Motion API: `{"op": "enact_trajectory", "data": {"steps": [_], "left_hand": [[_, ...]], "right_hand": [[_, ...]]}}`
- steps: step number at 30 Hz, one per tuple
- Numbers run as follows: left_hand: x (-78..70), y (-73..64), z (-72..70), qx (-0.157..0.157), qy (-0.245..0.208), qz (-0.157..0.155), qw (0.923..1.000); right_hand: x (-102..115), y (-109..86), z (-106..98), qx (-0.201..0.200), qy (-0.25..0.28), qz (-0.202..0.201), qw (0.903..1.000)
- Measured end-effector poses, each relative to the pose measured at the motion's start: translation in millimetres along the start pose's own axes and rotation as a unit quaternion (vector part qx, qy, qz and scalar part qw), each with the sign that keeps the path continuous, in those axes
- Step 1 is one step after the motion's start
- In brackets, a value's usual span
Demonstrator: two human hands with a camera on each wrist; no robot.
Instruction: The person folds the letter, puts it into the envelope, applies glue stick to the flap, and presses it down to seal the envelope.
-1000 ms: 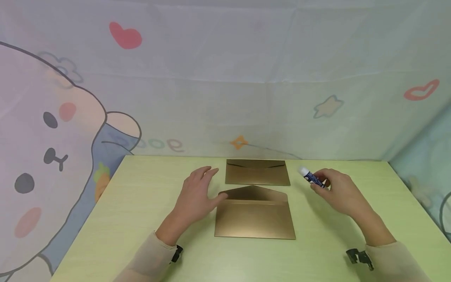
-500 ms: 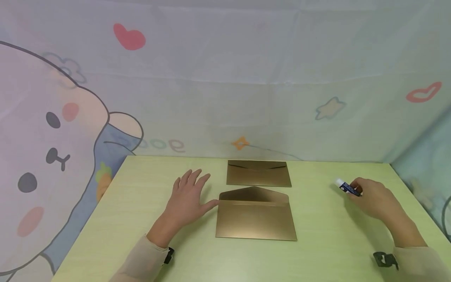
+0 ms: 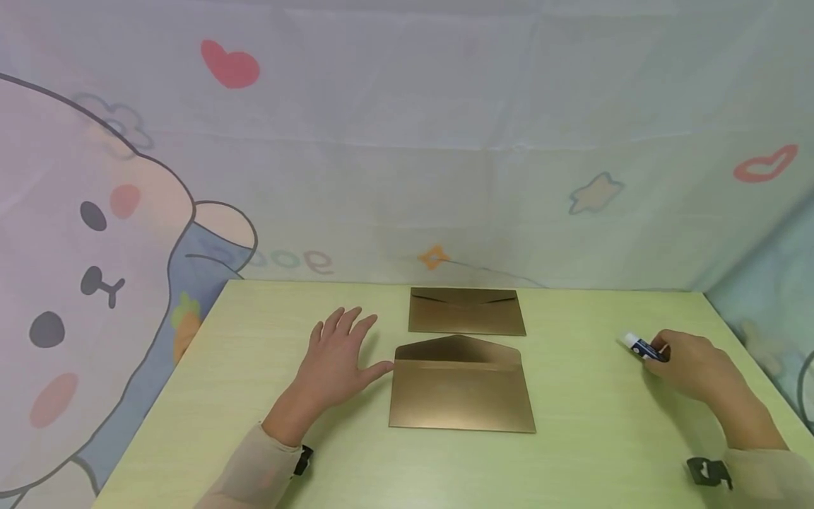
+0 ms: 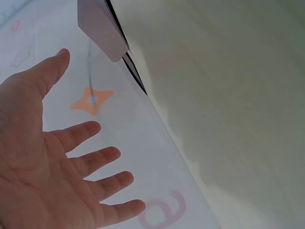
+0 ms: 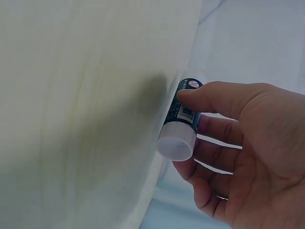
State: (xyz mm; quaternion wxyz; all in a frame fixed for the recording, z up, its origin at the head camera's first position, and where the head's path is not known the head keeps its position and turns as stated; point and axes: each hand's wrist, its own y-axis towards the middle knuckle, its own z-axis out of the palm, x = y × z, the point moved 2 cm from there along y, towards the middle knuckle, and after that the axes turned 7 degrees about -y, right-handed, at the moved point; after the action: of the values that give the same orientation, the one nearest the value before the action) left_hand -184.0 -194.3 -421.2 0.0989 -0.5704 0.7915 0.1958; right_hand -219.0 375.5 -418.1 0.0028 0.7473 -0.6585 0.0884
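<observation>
A bronze-coloured envelope lies on the table with its flap raised. My left hand is spread just left of it, thumb tip near its upper left corner; in the left wrist view the palm holds nothing. Behind lies a second bronze envelope, its flap folded down. At the table's right side my right hand pinches a glue stick between thumb and fingers. The right wrist view shows the dark-labelled glue stick with its white end towards the camera.
The pale green-yellow table ends at a printed fabric backdrop behind it. More fabric hangs past its right edge, where a dark cable shows. Dark wrist straps sit by both sleeves.
My right hand has carried the glue stick to the right and slightly nearer, away from the envelopes. My left hand has drawn back left from the open envelope's flap, its fingers spreading.
</observation>
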Motion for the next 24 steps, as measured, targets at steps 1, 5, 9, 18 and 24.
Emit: {"op": "enact_trajectory", "data": {"steps": [1, 5, 9, 18, 24], "left_hand": [[0.1, 0.0, -0.1, 0.000, 0.000, 0.000, 1.0000], [0.0, -0.2, -0.3, 0.002, -0.002, 0.000, 1.0000], [-0.1, -0.4, -0.2, 0.004, -0.001, 0.000, 1.0000], [0.0, -0.5, -0.4, 0.010, 0.001, -0.006, 0.9999], [0.1, -0.5, -0.4, 0.011, 0.002, -0.006, 0.9999]], "right_hand": [[-0.3, 0.1, 0.4, 0.001, 0.000, 0.000, 1.0000], [-0.2, -0.7, 1.7, 0.007, 0.003, 0.001, 1.0000], [1.6, -3.1, 1.9, 0.012, 0.006, 0.003, 0.9999], [1.8, -3.6, 1.6, 0.013, 0.010, 0.002, 0.9999], [0.7, -2.9, 2.1, 0.019, 0.011, 0.007, 0.9997]]}}
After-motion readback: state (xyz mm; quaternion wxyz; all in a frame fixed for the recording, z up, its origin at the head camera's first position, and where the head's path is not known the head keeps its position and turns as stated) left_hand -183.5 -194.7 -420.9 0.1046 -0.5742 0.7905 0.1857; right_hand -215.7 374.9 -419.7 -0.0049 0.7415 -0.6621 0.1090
